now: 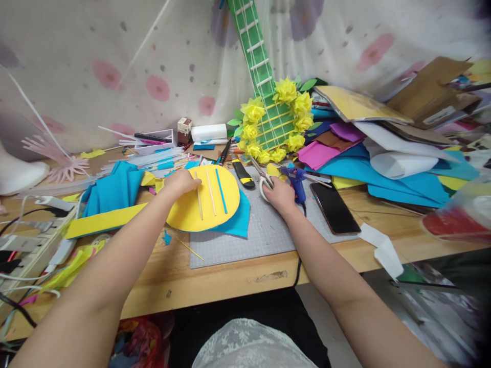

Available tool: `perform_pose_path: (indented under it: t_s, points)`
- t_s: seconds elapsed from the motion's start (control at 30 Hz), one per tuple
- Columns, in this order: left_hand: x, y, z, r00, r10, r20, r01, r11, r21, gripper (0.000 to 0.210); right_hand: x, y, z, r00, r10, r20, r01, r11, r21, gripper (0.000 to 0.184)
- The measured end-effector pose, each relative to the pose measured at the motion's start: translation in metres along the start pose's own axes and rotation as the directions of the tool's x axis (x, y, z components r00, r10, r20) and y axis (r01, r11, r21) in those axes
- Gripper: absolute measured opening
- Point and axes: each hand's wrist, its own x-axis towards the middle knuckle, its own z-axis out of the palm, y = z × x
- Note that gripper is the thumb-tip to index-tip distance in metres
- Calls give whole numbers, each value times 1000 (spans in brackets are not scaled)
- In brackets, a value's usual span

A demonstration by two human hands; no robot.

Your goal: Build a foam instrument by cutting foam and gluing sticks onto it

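— Left hand [179,184]?
— Fingertips on leftmost stick [199,201] of yellow disc [206,205]; pinching or pressing, can't tell. Disc overlaps left edge of mat [268,230].
— Right hand [282,196]?
— Closed on scissors [264,179]; bare mat nearer front.

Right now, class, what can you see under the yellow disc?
A blue sheet pokes out from under the yellow disc at the lower right, lying over the gray cutting mat. The disc hides how far the sheet reaches and anything else there.
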Motion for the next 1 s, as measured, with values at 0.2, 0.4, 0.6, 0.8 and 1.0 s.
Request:
perform_pose_path:
  t_s: [0.2, 0.4, 0.6, 0.8, 1.0]
  points:
    - [-3, -1, 0, 1000, 2, 3, -2, 1000, 17, 44, 0, -1, 0, 1000, 10, 3, -10, 1000, -3, 36]
    - [-3, -2, -2, 1000, 16, -10, -16, 1000, 19, 44, 1, 2, 2, 1000, -8, -7, 8, 1000, -2, 35]
    - [-11, 9, -8, 992, 20, -128, -26, 999, -45, 32, 0, 1, 2, 1000, -14, -10, 14, 1000, -3, 34]
    - [-20, 31, 0, 987, 88, -134, -99, 992, -81, 30, 0, 0, -1, 1000, 4, -2, -4, 1000, 12, 35]
    - [-15, 50, 5, 993, 98, -70, -106, 986, -129, 27, 0, 2, 1, 1000, -5, -16, 5, 1000, 10, 34]
